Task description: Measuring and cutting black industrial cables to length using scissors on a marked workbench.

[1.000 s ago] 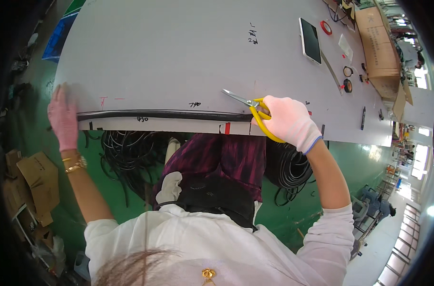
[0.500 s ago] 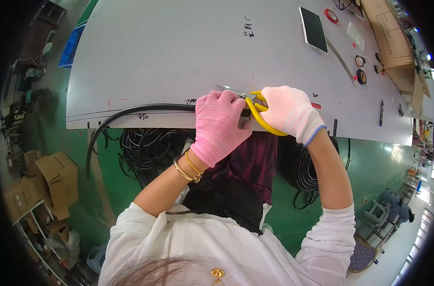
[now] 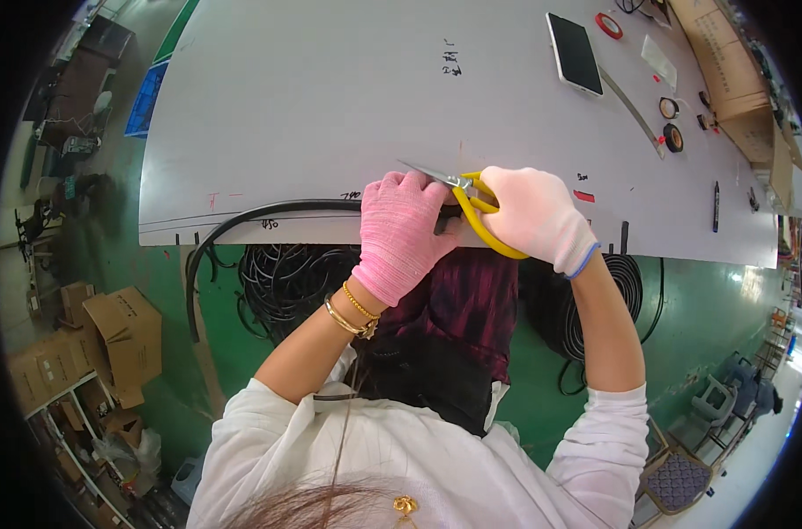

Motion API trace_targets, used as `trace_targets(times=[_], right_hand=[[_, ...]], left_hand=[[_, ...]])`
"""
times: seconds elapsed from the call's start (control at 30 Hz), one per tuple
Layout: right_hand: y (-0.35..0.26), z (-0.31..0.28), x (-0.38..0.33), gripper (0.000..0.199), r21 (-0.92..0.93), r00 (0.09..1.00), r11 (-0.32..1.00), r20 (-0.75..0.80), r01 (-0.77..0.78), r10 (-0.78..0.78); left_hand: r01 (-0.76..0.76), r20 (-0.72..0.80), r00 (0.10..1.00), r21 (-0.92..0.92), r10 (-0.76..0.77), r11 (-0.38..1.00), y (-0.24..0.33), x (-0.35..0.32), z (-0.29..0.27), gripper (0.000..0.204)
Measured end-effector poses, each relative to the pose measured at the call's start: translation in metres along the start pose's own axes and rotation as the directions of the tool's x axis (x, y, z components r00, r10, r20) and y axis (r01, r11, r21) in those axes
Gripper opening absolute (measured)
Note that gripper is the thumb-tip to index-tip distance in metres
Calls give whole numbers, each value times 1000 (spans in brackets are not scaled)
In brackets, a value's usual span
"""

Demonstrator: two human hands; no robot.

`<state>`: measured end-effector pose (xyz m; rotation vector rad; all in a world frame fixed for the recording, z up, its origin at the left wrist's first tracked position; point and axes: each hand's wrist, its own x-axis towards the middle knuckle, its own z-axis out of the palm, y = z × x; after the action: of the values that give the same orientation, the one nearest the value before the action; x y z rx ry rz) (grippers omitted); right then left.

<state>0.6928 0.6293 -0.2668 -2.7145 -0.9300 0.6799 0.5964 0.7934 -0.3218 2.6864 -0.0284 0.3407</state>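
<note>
Item one, our left hand: pink knit glove, gold bangles at the wrist, fingers curled shut over the black cable near the front edge of the desk

Item two, black cable: thick, runs along the front edge of the desk from under the left hand toward our left, then bends over the edge and hangs down toward the green floor; the end under the hands is hidden from us

Item three, our right hand: white glove with a blue cuff, closed around the yellow handles of the scissors, touching the left hand

Item four, scissors: yellow loops, metal blades pointing up and to our left, lying just above the left hand's knuckles; how far the blades stand apart we cannot tell

Item five, desk: large pale grey sheet with a few pen marks and small notches at the front edge

Item six, far right of the desk, well apart from the hands: a phone with a dark screen, a red tape roll, two small dark rolls, a black pen, a cardboard box

Item seven, under the desk: coils of black cable on the floor on both sides of our legs; cardboard boxes at our left
</note>
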Motion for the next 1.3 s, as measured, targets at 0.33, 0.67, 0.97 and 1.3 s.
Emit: trace_targets(times=[0.33, 0.67, 0.97, 1.3], right_hand=[[5, 25, -55, 14, 672, 766, 613, -622, 415, 163], [-66, 142, -173, 33, 977, 970, 191, 44, -91, 239], [-89, 141, -158, 42, 998, 966, 34, -52, 45, 254], [-91, 150, -158, 40, 992, 958, 117, 8, -43, 285]], left_hand=[[15, 366, 928, -236, 74, 972, 4, 3, -38, 23], [465, 691, 722, -514, 27, 721, 14, -3, -71, 15], [478, 683, 729, -551, 41, 684, 29, -18, -68, 15], [441, 656, 753, -563, 53, 699, 29, -22, -71, 16]])
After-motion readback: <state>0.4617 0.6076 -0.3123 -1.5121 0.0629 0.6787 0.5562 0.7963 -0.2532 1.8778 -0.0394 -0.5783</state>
